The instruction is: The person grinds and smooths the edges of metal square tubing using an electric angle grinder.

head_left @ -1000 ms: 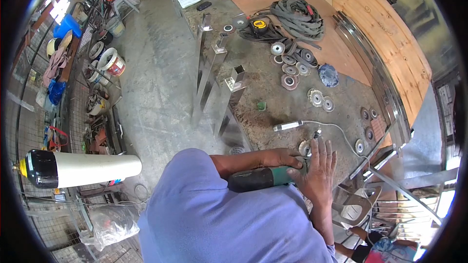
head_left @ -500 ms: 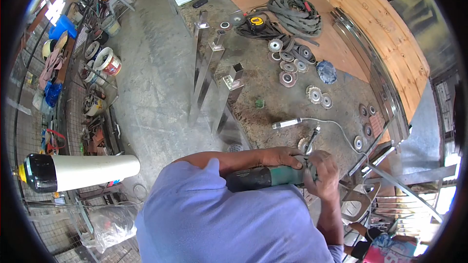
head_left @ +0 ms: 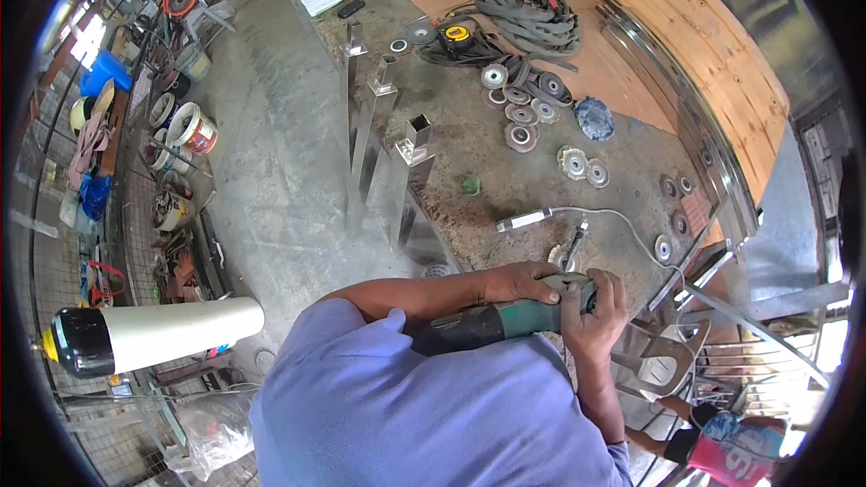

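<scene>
A green and black angle grinder [head_left: 519, 317] lies across the front of my body, its head to the right. My left hand [head_left: 530, 282] is wrapped over the grinder near its head, thumb on the tool. My right hand [head_left: 597, 320] has its fingers curled round a disc [head_left: 588, 296] at the grinder's head; the hand hides part of it. Just beyond my hands, a flap disc [head_left: 561, 259] lies on the table, partly covered by a small dark tool with a metal end [head_left: 580, 233]. A white and grey cylindrical tool [head_left: 524, 220] with a cable rests farther back.
Several worn discs [head_left: 521, 135] lie on the table [head_left: 505, 252], with a tape measure [head_left: 457, 34] and coiled grey straps [head_left: 532, 18] behind. Upright metal posts [head_left: 415, 151] stand at the table's left edge. A white gas cylinder [head_left: 180, 334] is at left; another person [head_left: 731, 442] is at lower right.
My right hand has turned, its fingers now spread more round the disc at the grinder's head. The view has shifted slightly, and the other person shows more at lower right.
</scene>
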`<state>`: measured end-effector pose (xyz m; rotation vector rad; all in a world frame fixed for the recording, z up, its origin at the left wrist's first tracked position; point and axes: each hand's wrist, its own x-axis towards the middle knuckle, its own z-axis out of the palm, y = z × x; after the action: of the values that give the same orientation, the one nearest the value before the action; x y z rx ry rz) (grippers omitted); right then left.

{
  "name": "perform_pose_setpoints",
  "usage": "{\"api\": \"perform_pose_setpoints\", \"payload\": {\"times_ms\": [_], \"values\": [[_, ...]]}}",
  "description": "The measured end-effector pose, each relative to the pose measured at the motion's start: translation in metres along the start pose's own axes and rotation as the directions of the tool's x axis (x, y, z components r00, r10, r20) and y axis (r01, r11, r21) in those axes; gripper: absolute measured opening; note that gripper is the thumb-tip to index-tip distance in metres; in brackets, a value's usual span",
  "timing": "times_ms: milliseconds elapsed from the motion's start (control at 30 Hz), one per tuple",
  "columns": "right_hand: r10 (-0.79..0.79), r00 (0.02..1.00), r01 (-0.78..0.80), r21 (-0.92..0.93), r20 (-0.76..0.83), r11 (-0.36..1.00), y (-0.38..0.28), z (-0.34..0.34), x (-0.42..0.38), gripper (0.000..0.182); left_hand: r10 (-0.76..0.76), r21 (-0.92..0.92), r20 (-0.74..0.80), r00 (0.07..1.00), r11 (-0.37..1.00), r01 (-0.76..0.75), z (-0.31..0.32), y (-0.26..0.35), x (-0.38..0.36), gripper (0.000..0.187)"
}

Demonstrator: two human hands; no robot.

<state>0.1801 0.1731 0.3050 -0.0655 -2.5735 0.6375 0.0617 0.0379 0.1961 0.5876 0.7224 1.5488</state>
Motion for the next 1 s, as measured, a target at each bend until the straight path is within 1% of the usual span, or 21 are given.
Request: {"api": "perform_pose_setpoints", "payload": {"times_ms": [33,67,100,200,233,267,300,333,367,400,433,467,533,567,633,733,833,933,967,1000], "values": [[-0.155,0.984,0.15,0.061,0.09,0.987,0.007,-0.013,0.006,0.035,-0.01,0.037,0.016,1.0,0.999,0.009,0.003,0.002,-0.002,0.072],[-0.313,0.935,0.293,0.134,0.169,0.947,0.016,-0.024,0.01,0.035,-0.017,0.073,0.031,0.999,0.997,0.015,0.007,0.004,-0.004,0.072],[-0.385,0.892,0.348,0.185,0.235,0.919,0.023,-0.031,0.009,0.039,-0.027,0.111,0.045,0.999,0.994,0.021,0.01,0.007,-0.006,0.071],[-0.423,0.849,0.401,0.136,0.317,0.906,0.036,-0.051,0.019,0.051,-0.093,0.327,-0.068,0.993,0.939,0.11,0.012,0.014,-0.003,0.07],[-0.205,0.962,0.176,0.165,0.179,0.97,0.053,-0.053,0.01,0.054,-0.084,0.501,-0.148,0.985,0.853,0.148,0.009,0.018,-0.003,0.074],[0.05,0.998,-0.055,0.185,0.029,0.981,0.072,-0.055,0.001,0.055,-0.113,0.436,-0.155,0.981,0.884,0.171,0.012,0.033,-0.006,0.078],[0.301,0.946,-0.258,0.282,-0.123,0.924,0.091,-0.056,-0.008,0.056,-0.092,0.368,-0.161,0.983,0.918,0.146,0.011,0.03,-0.011,0.082],[0.525,0.805,-0.412,0.375,-0.277,0.83,0.105,-0.063,-0.013,0.056,-0.071,0.299,-0.167,0.983,0.947,0.119,0.01,0.027,-0.016,0.085],[0.474,0.848,-0.405,0.286,-0.238,0.868,0.106,-0.073,-0.023,0.05,0.01,0.24,-0.195,0.981,0.97,0.037,0.003,0.018,-0.019,0.088],[0.428,0.885,-0.392,0.205,-0.182,0.897,0.098,-0.08,-0.033,0.045,0.013,0.191,-0.215,0.977,0.981,0.029,0.012,0.025,-0.022,0.083],[0.305,0.946,-0.293,0.11,-0.112,0.95,0.074,-0.079,-0.037,0.04,0.018,0.142,-0.247,0.969,0.99,0.018,0.022,0.032,-0.024,0.077],[0.171,0.985,-0.171,0.033,-0.023,0.985,0.047,-0.073,-0.033,0.036,-0.046,0.112,-0.231,0.972,0.991,0.074,0.02,0.029,-0.021,0.08],[0.108,0.991,-0.114,0.071,0.084,0.991,0.014,-0.057,-0.029,0.028,-0.146,0.069,-0.23,0.962,0.984,0.166,0.01,0.024,-0.019,0.084],[0.16,0.984,-0.16,-0.007,0.08,0.987,0.012,-0.054,-0.033,0.03,-0.171,0.139,-0.23,0.958,0.969,0.206,0.01,0.023,-0.016,0.083],[0.213,0.975,-0.204,-0.121,0.069,0.971,0.006,-0.037,-0.033,0.032,-0.189,0.283,-0.29,0.938,0.92,0.272,0.013,0.027,-0.015,0.08],[0.174,0.979,-0.173,-0.025,0.103,0.985,-0.001,-0.036,-0.033,0.037,-0.177,0.232,-0.234,0.956,0.945,0.232,0.016,0.036,-0.015,0.076],[0.031,0.998,-0.037,0.121,0.055,0.992,0.027,-0.032,-0.041,0.037,-0.126,0.251,-0.232,0.965,0.95,0.185,-0.001,0.017,-0.011,0.076],[0.192,0.981,-0.193,-0.029,-0.036,0.981,0.021,-0.025,-0.027,0.031,-0.129,0.18,-0.206,0.97,0.969,0.168,0.003,0.021,-0.012,0.077],[0.227,0.973,-0.228,-0.021,-0.039,0.974,0.007,-0.022,-0.024,0.026,-0.123,0.186,-0.225,0.966,0.968,0.166,0.005,0.022,-0.013,0.077],[0.139,0.99,-0.138,0.038,-0.006,0.99,0.007,-0.021,-0.024,0.025,-0.125,0.187,-0.238,0.963,0.967,0.172,0.005,0.024,-0.014,0.078]]}}
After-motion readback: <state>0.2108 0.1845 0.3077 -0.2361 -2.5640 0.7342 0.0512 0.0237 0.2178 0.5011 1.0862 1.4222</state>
